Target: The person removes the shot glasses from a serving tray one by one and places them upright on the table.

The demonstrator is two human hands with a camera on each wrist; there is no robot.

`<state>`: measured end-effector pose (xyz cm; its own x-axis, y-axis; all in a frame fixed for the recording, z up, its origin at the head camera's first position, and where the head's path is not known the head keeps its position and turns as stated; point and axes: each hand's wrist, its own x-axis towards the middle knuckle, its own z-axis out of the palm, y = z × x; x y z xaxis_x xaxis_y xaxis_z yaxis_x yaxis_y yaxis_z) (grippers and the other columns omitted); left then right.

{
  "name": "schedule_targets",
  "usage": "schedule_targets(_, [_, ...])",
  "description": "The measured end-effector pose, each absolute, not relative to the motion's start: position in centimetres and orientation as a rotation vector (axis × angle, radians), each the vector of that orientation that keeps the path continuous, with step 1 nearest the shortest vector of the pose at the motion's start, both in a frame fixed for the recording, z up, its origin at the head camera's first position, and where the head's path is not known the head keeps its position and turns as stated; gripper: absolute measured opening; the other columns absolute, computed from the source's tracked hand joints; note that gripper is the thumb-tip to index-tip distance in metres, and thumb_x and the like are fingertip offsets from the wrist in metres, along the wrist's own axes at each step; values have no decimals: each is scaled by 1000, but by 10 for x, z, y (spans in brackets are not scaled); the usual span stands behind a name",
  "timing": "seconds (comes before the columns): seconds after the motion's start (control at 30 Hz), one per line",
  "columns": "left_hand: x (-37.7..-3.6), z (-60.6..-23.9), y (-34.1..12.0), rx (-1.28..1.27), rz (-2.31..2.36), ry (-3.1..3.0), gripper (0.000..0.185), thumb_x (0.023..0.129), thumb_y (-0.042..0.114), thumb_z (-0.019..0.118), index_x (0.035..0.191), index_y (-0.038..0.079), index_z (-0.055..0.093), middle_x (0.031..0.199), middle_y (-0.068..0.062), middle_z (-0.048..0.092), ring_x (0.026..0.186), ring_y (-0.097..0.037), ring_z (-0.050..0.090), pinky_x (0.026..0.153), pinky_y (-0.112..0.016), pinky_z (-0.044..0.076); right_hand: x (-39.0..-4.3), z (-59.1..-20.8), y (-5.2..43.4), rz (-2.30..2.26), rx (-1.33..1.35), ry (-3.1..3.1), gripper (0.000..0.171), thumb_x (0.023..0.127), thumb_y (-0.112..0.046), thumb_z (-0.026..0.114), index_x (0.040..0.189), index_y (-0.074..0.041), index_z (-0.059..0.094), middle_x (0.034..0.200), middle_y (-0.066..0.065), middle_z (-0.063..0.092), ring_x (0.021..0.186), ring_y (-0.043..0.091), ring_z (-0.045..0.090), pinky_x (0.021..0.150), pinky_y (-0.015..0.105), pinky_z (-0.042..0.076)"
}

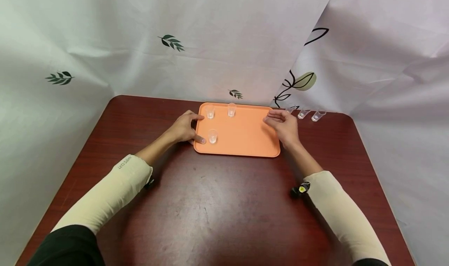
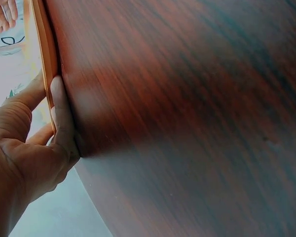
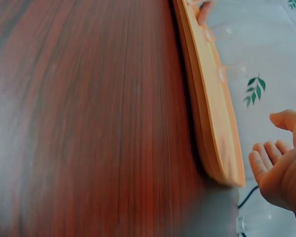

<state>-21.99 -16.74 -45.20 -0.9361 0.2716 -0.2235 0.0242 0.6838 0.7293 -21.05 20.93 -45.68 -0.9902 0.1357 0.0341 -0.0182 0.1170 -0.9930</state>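
Note:
An orange tray [image 1: 245,135] lies near the back edge of the table. My left hand [image 1: 184,127] grips its left rim, thumb over the top; the left wrist view shows fingers [image 2: 63,108] along the outside of the rim. Three small clear cups stand on the tray: one cup [image 1: 212,136] beside my left thumb, another cup [image 1: 210,112] at the back left corner, and a third cup [image 1: 231,110] along the back. Over the tray's right end hovers my right hand [image 1: 285,127], empty, with fingers extended and thumb apart in the right wrist view.
Behind my right hand, a clear cup [image 1: 303,113] and another cup [image 1: 318,115] sit at the table's back right edge, with one more partly hidden cup [image 1: 290,108]. White patterned cloth [image 1: 210,44] hangs right behind the dark red table [image 1: 196,203].

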Motion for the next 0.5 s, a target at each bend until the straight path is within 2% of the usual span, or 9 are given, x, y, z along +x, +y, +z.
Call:
schedule_targets(0.13, [-220, -452, -168, 231, 1120, 2579, 102, 72, 8, 108, 161, 0, 60, 156, -21, 50, 138, -41, 57, 60, -31, 70, -214, -458, 197, 2008, -93, -2302, 45, 94, 2, 86, 134, 15, 71, 109, 1, 82, 95, -3, 75, 89, 11, 66])
schedule_targets(0.33, [-220, -452, -167, 219, 1133, 2568, 102, 72, 6, 108, 162, 0, 59, 157, -21, 49, 138, -42, 58, 59, -32, 70, -219, -459, 177, 1962, -55, -2403, 43, 95, -6, 88, 134, 8, 74, 130, 25, 79, 95, -3, 75, 87, 11, 65])
schedule_targets(0.5, [-220, -452, -167, 208, 1157, 2548, 103, 72, 4, 108, 162, 0, 59, 156, -21, 48, 133, -43, 61, 58, -33, 71, -222, -462, 163, 1969, -59, -2441, 46, 96, -10, 88, 137, 6, 74, 136, 28, 77, 97, -2, 74, 86, 10, 63])
